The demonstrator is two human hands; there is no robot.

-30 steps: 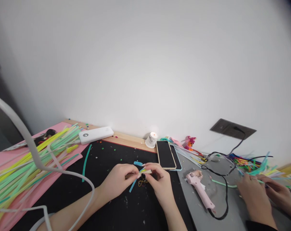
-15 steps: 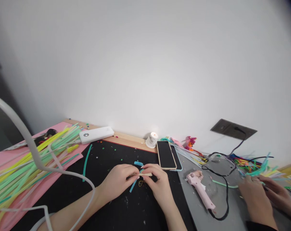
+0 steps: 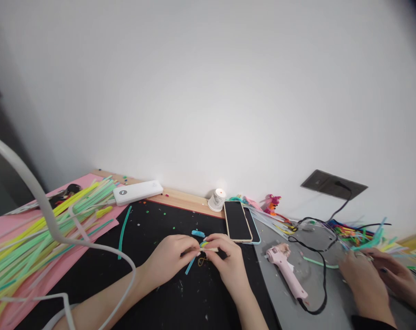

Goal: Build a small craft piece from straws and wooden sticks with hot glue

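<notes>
Above the black mat (image 3: pixel 173 302), my left hand (image 3: pixel 173 254) and my right hand (image 3: pixel 228 259) meet fingertip to fingertip. Both pinch a short cream piece of pipe cleaner (image 3: pixel 213 250), which pokes out between the right thumb and fingers. A small yellow-green bit (image 3: pixel 204 244) shows at the same spot; fingers hide how it joins. Just beyond the fingertips lies a folded blue piece (image 3: pixel 198 233). A blue strip (image 3: pixel 190 266) and a thin tan loop (image 3: pixel 202 261) sit just below the hands.
Many pipe cleaners (image 3: pixel 56 229) cover pink paper at left, behind a white cable (image 3: pixel 91 245). A white power bank (image 3: pixel 139 192), paper cup (image 3: pixel 217 200) and phones (image 3: pixel 238 221) line the back. At right are a pink glue gun (image 3: pixel 286 270) and another person's hands (image 3: pixel 366 275).
My hands stay nearly in place; the yellow-green bit now shows between my fingertips, and the cream piece has shifted slightly. The other person's hands have moved a little left.
</notes>
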